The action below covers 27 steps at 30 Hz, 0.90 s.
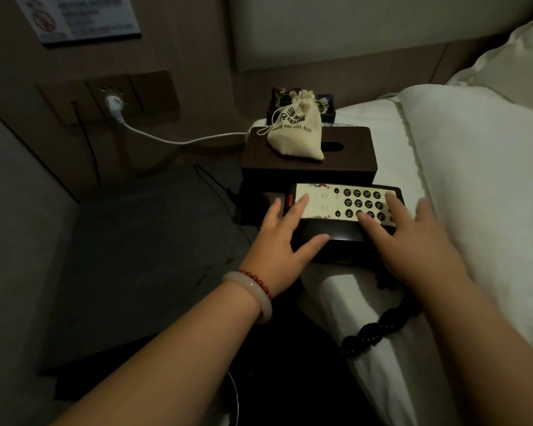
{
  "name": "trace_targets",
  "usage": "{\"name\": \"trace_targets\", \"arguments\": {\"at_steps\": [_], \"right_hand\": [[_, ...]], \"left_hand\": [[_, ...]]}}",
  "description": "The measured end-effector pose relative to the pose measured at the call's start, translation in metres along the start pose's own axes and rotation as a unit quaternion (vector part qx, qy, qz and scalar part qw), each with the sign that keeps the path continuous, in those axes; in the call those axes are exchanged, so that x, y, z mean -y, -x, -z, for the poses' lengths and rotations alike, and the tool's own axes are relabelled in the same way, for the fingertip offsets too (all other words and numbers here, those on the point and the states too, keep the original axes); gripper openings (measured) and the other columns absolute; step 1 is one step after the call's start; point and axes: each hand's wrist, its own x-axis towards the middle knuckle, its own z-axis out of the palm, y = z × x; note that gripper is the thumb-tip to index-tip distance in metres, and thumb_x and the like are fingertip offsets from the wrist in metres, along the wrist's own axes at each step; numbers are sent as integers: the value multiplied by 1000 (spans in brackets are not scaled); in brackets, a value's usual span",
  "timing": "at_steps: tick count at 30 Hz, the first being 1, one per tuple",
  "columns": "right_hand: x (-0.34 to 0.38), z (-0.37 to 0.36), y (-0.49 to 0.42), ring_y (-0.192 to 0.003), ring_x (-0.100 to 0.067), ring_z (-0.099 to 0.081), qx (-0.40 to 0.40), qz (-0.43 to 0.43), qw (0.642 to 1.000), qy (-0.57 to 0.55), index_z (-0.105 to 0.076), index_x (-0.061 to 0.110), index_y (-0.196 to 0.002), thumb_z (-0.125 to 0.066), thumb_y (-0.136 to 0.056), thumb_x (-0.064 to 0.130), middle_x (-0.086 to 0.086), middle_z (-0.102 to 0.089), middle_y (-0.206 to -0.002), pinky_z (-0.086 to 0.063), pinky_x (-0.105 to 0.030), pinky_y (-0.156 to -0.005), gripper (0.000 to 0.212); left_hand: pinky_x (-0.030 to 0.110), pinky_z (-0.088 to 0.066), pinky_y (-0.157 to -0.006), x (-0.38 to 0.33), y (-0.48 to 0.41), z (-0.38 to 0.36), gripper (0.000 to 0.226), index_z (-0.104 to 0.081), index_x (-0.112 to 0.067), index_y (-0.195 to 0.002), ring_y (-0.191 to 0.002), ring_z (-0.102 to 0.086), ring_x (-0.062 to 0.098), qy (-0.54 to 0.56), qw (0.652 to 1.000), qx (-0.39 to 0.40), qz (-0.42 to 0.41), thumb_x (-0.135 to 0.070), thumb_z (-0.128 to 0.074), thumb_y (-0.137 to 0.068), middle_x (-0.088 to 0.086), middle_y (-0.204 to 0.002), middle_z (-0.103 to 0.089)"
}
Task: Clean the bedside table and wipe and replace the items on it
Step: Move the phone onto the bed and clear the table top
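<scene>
On the bed [382, 142] edge, left hand [282, 241] and right hand [413, 244] rest spread, ungripped, on the telephone [345, 210]; tabletop [142, 256] alongside lies bare.

dim, greenish cast | brightest on bedding [474, 179] | soft focus | wide-angle bending at edges

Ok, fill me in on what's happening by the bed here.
A person has both hands on a black desk telephone at the edge of the bed: the left hand on its near left corner, the right hand over the keypad side. Neither has closed into a firm grip. Behind the phone, a cloth drawstring pouch sits on a dark tissue box. The bedside table beside them looks bare.
</scene>
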Motion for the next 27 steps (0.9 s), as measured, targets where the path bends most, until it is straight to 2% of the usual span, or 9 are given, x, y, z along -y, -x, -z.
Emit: {"name": "trace_targets", "arguments": {"at_steps": [2,4,14,19,23,25,27], "right_hand": [[0,-2,2,-135,-33,-32,15,-20,1000,-15,-12,43,-147,-29,-82,76,-11,-27,-150,-36,-47,-100,75],[2,-4,2,-128,-34,-39,15,-18,999,-35,-14,42,-148,-30,-85,71,-14,-37,-141,-39,-44,-96,71],[3,0,-16,-119,-35,-45,-17,-5,999,-42,-31,32,-145,-35,-92,59,-17,-48,-128,-40,-40,-89,59],[1,-1,-18,-124,-35,-40,-25,8,999,-19,-32,31,-145,-32,-91,61,-16,-47,-132,-38,-43,-96,62],[2,2,-15,-138,-33,-23,1,-11,999,34,-22,37,-147,-28,-90,66,-11,-27,-151,-26,-50,-107,65],[5,5,-14,-139,-34,-21,-17,-15,999,45,-23,35,-147,-30,-88,68,-12,-24,-153,-23,-49,-110,68],[12,5,-7,-138,-34,-23,-76,16,996,40,-30,28,-147,-35,-89,65,-16,-28,-151,-25,-49,-110,69]], "left_hand": [[21,-13,-106,-1,1,-2,69,-15,-44,-147,-146,-9,15,9,1000,10,23,-50,-53,-90,1,-159,-4],[26,-17,-110,-4,2,-6,66,-14,-44,-147,-145,-12,19,9,999,20,25,-51,-49,-92,3,-159,-2],[48,-24,-115,-14,-12,-19,68,-8,-43,-148,-145,-11,31,16,999,7,33,-53,-46,-92,2,-159,5],[45,-24,-115,-9,-14,-19,70,-9,-40,-148,-145,-11,27,4,999,14,31,-56,-46,-91,2,-159,4],[39,-18,-117,-7,-7,-6,70,-8,-39,-149,-146,-8,23,0,999,18,28,-54,-46,-92,2,-160,0],[39,-19,-117,-3,0,4,65,-12,-39,-149,-146,-8,20,18,1000,4,21,-52,-44,-94,-2,-159,-3],[34,-19,-116,7,10,15,60,-20,-35,-148,-145,-12,17,9,1000,-28,10,-48,-44,-95,-4,-158,-10]]}}
